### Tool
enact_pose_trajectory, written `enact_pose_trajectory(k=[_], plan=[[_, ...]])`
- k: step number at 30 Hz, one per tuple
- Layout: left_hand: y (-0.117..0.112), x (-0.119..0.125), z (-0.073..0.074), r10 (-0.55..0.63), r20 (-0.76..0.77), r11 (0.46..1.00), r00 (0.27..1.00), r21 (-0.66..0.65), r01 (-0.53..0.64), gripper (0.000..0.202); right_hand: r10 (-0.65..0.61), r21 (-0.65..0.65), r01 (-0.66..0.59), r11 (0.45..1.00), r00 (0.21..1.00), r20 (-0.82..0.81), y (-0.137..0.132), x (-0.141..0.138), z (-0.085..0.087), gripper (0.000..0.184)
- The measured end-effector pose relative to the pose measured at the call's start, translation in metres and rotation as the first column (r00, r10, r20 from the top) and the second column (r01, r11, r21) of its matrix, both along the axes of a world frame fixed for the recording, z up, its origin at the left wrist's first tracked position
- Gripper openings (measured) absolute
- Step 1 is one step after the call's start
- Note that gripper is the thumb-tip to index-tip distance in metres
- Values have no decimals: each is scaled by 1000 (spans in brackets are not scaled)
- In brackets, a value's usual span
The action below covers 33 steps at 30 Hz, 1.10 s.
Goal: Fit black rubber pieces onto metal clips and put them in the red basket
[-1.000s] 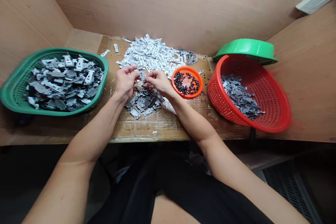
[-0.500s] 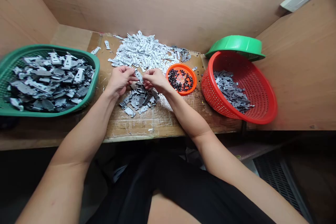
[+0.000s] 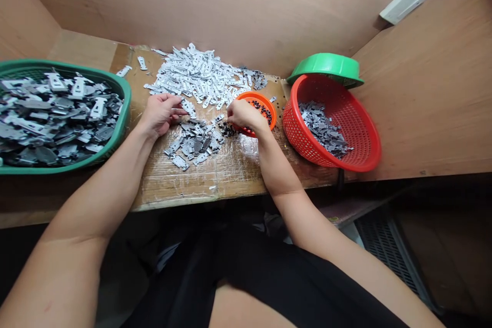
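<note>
Now right fingers (image 3: 232, 117) moved to orange dish (image 3: 251, 95), grip unclear; left fingers (image 3: 177, 111) still pinch metal plate (image 3: 188, 108).

Three baskets (image 3: 363, 130); one orange dish (image 3: 252, 95); one white power strip (image 3: 405, 2); metal pieces (image 3: 196, 138), black bits (image 3: 227, 129): too many to count.

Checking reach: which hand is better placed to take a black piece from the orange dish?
Right, probably. The right hand is at the dish; the left hand, farther off, holds a metal part.
</note>
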<state>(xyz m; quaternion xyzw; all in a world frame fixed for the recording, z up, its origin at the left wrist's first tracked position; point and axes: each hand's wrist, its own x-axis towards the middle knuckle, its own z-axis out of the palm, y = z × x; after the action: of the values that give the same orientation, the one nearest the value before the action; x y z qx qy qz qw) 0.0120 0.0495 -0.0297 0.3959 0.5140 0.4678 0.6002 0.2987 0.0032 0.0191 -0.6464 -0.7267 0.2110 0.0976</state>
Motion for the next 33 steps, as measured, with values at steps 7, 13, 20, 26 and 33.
enact_pose_trajectory(k=[7, 13, 20, 26, 33], plan=[[-2, -3, -3, -21, -7, 999, 1000, 42, 21, 28, 18, 78, -30, 997, 987, 159, -7, -17, -20, 43], [-18, 4, 3, -69, -14, 996, 998, 47, 70, 27, 2, -74, -34, 997, 917, -398, -15, -9, 6, 27], [-26, 9, 7, -98, -1, 995, 995, 7, 98, 29, -92, -172, -95, 981, 551, -829, -21, -51, 13, 48], [-28, 9, 9, -110, 30, 994, 993, 4, 110, 28, -260, -237, 110, 965, 514, -818, -9, -86, -3, 70], [-27, 7, 6, -125, 51, 992, 991, 17, 124, 27, -388, -323, 215, 922, 479, -787, -5, -99, -21, 62]])
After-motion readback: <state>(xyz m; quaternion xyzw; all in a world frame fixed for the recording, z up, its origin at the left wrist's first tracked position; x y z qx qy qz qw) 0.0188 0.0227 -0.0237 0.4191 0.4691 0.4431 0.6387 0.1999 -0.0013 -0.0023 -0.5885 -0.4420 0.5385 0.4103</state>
